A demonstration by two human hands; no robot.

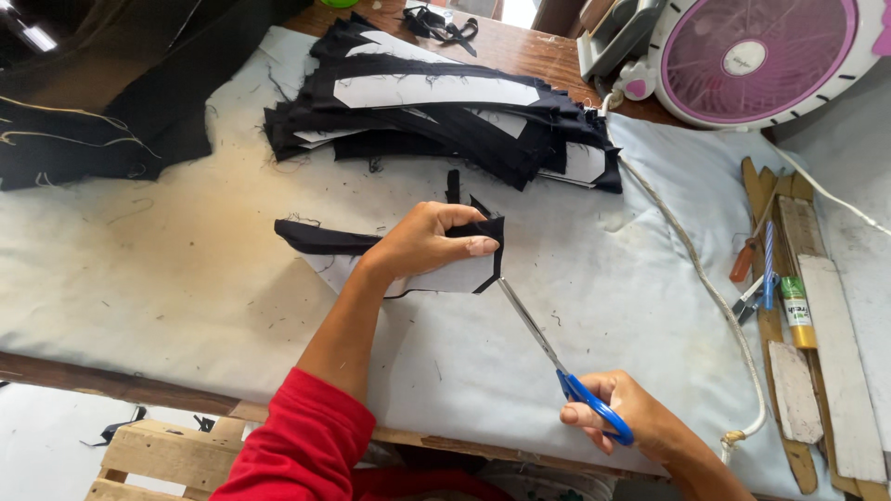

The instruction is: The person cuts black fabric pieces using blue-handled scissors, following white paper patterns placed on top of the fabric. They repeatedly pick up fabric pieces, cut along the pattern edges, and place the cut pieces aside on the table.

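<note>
While a black fabric piece (390, 243) with a white paper pattern (445, 276) laid against it is pinned to the worktop (139, 278) by the left hand (432, 239), its right-hand edge is met by the blades of a pair of blue-handled scissors (557, 357). The left hand is closed over the piece, thumb stretched along the top and fingers curled around the fabric's upper edge. The right hand (626, 417) is wrapped narrowly about the scissor handles, fingers through the blue loops; the blade tips are seen touching the lower right corner of the piece, where the black cloth juts out past the white paper. Whether the blades are parted or closed at the tip cannot be told.

As for progress, a tall stack of finished-looking pieces (445, 111), each black with a white pattern on it, is piled further back on the worktop, so a good share of the work may be judged done. The piece in hand appears partly trimmed: its right end is cut close to the paper, whereas a long tail of black cloth is left trailing to the left. More uncut black cloth (83, 102) is heaped at the far left. Small threads and snippets are scattered over the pale cover. To the right, wooden slats (835, 353), a small bottle (796, 311) and a pink fan (756, 56) are lying well apart from the cutting.
</note>
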